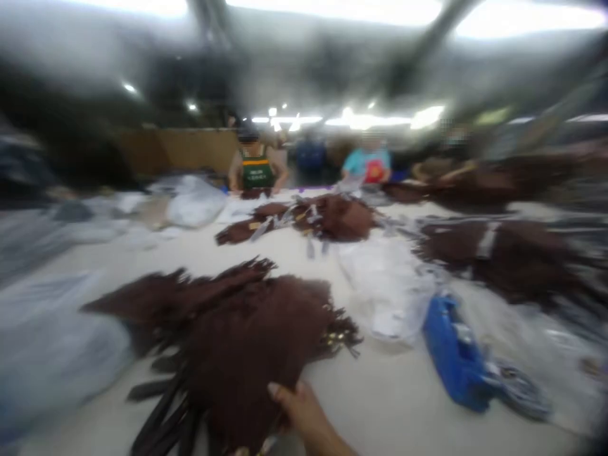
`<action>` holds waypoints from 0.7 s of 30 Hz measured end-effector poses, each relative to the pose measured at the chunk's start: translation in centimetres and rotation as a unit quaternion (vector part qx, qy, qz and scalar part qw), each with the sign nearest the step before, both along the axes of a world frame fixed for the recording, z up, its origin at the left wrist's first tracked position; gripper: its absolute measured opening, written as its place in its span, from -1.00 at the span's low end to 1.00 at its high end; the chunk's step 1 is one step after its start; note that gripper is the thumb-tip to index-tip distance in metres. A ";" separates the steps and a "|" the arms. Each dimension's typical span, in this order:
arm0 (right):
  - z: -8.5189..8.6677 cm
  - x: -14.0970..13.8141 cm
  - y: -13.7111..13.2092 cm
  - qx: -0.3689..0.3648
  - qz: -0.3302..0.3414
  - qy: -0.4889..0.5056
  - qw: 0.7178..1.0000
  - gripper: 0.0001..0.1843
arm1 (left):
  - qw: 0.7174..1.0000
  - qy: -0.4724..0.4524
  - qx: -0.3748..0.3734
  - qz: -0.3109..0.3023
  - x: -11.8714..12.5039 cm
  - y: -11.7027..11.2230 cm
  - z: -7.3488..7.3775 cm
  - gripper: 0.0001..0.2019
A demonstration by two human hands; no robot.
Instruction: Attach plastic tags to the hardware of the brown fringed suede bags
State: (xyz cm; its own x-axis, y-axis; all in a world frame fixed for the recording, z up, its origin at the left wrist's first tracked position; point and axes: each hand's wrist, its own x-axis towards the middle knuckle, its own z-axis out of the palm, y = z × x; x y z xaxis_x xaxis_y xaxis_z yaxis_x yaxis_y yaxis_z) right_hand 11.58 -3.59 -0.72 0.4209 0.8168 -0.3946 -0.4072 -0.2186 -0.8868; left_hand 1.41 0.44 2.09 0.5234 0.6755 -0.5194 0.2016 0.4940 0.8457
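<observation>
A stack of dark brown cloth pieces [251,335] with dangling dark straps [161,411] and small gold-coloured metal bits lies before me on the white table. My right hand [306,411] comes in from the bottom and grips the stack's near right edge, thumb on top and the other fingers mostly hidden beneath. Blur hides exactly what the pieces are. Behind the front layers, more brown pieces [156,297] fan out to the left. My left hand is out of view.
A blue tape dispenser [451,354] stands at right. Clear plastic bags [61,354] lie at left, and white sheets [384,297] lie right of centre. More brown piles [337,218] sit farther back. Two people [256,168] are across the table.
</observation>
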 end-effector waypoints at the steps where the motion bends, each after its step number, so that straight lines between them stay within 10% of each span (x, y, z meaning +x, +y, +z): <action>1: 0.4 0.6 -0.2 -0.002 0.016 0.010 1.000 -0.34 | 0.999 0.021 -0.005 0.032 -1.8 -0.8 0.2 -0.52; 5: -0.4 1.9 0.2 -0.008 0.068 0.023 0.997 -0.48 | 0.992 0.050 -0.036 0.114 -5.6 -3.3 0.7 -0.32; 13: -0.6 1.5 -0.6 -0.006 0.080 0.016 0.997 -0.49 | 0.976 0.032 -0.026 0.213 -5.0 -3.2 0.9 -0.30; 21: -0.6 1.0 -0.6 -0.004 0.078 0.006 0.997 -0.47 | 0.986 -0.018 0.113 0.121 -5.9 -3.8 -0.7 -0.57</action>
State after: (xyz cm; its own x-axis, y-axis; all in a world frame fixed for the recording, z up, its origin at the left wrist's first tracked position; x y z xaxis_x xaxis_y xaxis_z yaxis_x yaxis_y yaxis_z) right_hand 12.54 -4.22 -1.34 0.2836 0.8691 -0.4051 -0.3786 -0.2867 -0.8800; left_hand -4.47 -3.38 1.41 0.3478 0.8792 -0.3257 0.0686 0.3226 0.9441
